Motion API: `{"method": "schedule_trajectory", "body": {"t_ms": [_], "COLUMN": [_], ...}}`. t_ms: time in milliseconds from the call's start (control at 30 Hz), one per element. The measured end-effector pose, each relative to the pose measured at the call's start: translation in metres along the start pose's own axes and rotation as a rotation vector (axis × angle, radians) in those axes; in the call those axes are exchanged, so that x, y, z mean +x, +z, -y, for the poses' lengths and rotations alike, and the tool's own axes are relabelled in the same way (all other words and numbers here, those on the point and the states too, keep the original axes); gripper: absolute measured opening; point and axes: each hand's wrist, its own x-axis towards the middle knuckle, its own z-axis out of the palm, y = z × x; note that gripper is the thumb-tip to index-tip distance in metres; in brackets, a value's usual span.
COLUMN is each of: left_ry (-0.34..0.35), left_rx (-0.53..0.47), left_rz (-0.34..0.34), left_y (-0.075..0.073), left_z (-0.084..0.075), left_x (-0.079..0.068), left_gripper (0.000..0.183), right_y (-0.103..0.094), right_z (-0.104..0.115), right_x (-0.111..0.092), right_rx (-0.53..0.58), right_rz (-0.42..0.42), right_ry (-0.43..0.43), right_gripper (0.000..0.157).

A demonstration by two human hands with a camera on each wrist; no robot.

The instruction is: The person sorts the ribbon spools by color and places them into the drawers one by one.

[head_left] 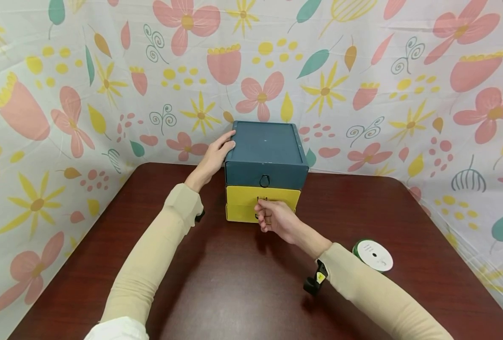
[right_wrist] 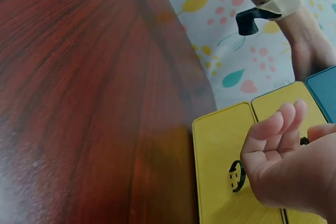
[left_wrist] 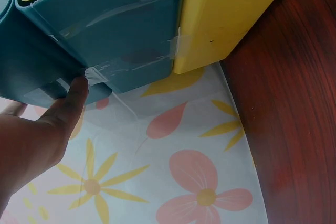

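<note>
A small drawer unit [head_left: 265, 141] stands against the back wall, with a dark teal top and teal drawer over yellow drawers. My left hand [head_left: 212, 158] rests on its upper left edge; in the left wrist view a finger [left_wrist: 79, 90] touches the teal side, which has clear tape on it. At the upper yellow drawer [head_left: 240, 196], my right hand [head_left: 279, 219] pinches the black loop handle [right_wrist: 304, 141] between thumb and index finger. Its other fingers curl in front of the lower yellow drawer [right_wrist: 220, 129], partly covering that drawer's black loop [right_wrist: 242, 178].
A spool [head_left: 374, 255] with a white face and green edge lies on the dark red wooden table [head_left: 243, 293], close to my right forearm. Above it, the teal drawer has another black loop [head_left: 264, 176]. Flower-printed cloth [head_left: 340, 28] hangs behind and at both sides.
</note>
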Motion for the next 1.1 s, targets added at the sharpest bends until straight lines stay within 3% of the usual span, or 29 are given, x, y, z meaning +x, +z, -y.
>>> {"method": "schedule_trajectory", "body": {"t_ms": [233, 533, 767, 1100], "left_ry": [0.002, 0.006, 0.008, 0.015], "left_rx": [0.002, -0.014, -0.007, -0.026], "left_rz": [0.002, -0.005, 0.008, -0.031], "left_y": [0.000, 0.000, 0.000, -0.001], "left_z": [-0.003, 0.007, 0.001, 0.027], "left_x": [-0.003, 0.004, 0.000, 0.018], "left_gripper": [0.052, 0.052, 0.052, 0.050], "right_y": [-0.006, -0.008, -0.005, -0.003], "right_z": [-0.009, -0.026, -0.028, -0.037], "right_x": [-0.006, -0.006, 0.002, 0.009], "right_rx": [-0.081, -0.105, -0.001, 0.051], "right_rz": [0.031, -0.081, -0.106, -0.157], "right_ry": [0.081, 0.240, 0.250, 0.253], "right_gripper": [0.029, 0.038, 0.040, 0.026]}}
